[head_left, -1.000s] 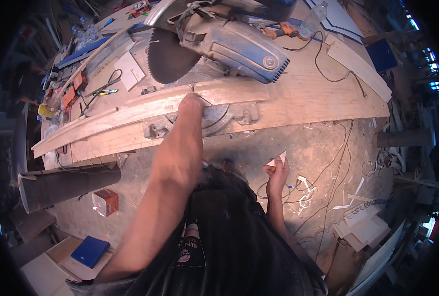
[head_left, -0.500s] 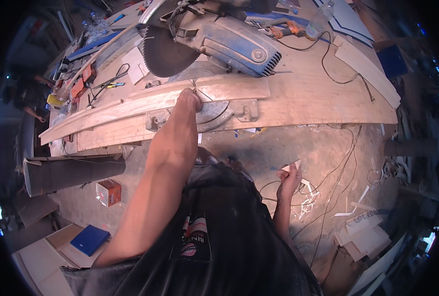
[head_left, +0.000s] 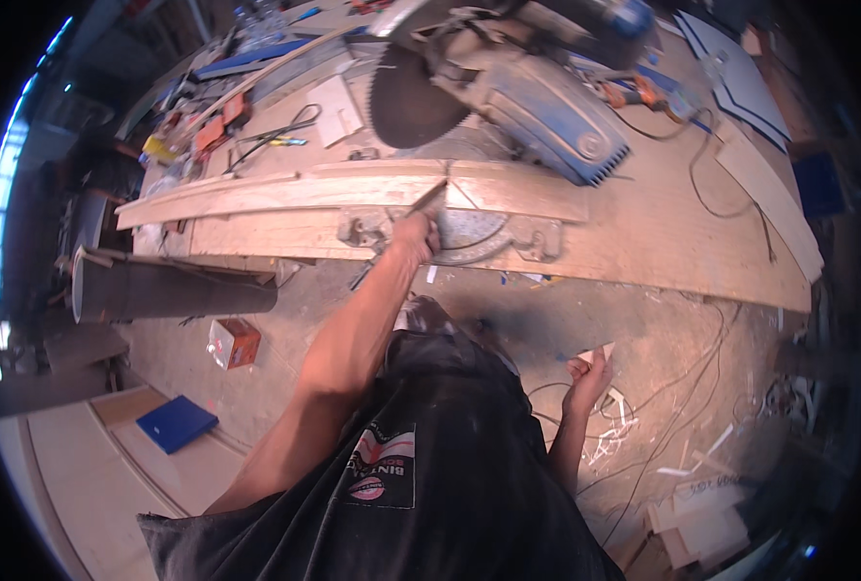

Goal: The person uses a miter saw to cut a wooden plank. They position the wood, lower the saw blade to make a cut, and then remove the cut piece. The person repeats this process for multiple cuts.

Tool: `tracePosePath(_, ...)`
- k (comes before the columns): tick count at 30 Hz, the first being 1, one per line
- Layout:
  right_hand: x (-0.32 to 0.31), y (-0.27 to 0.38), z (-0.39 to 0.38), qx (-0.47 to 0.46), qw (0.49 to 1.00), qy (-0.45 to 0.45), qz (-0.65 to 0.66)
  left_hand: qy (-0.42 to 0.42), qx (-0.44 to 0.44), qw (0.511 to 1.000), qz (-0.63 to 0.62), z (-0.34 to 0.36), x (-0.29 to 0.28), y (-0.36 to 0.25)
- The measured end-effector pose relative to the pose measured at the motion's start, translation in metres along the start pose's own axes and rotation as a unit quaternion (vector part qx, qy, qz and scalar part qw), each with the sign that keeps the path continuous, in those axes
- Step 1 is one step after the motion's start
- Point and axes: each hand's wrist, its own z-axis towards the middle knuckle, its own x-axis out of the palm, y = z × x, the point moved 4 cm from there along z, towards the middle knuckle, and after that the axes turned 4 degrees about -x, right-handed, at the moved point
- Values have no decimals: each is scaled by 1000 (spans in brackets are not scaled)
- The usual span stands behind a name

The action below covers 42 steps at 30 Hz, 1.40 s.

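My left hand (head_left: 416, 238) is closed at the front of the mitre saw's base (head_left: 469, 229). A thin, dark, pointed piece (head_left: 430, 198) juts from its fingers toward the wood; its exact kind is unclear. Long pale wooden strips (head_left: 285, 197) lie across the saw base, with a cut line near the piece's tip. Above them, the saw's toothed blade (head_left: 411, 102) is raised beside its blue-grey motor housing (head_left: 551, 121). Low on the right, away from the bench, my right hand (head_left: 588, 376) pinches a small triangular wood offcut (head_left: 600, 352).
On the wooden bench (head_left: 663, 232) lie an orange power tool (head_left: 634, 94), cables and pale boards (head_left: 769, 198). Orange tools (head_left: 222, 121) and a white board piece (head_left: 333, 108) sit at left. Below are a grey roll (head_left: 174, 290), a box (head_left: 234, 343) and floor cables.
My left hand has drawn back from the wood toward me, and a thin pointed piece now shows in it. The view has shifted; my right hand still holds the offcut.
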Motion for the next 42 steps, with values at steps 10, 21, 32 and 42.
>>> tracePosePath(10, 120, 12, -18, -29, 962, 199, -183, -220, 378, 896, 73, -46, -223, -56)
tracePosePath(21, 414, 30, -108, -122, 889, 386, -215, -232, 324, 881, 255, 61, -382, -21)
tracePosePath(32, 613, 44, -98, -153, 928, 265, -212, 313, 126, 795, 504, 45, -273, -40)
tracePosePath(42, 385, -111, -222, -30, 923, 235, -304, 376, 133, 741, 540, 54, -234, -23)
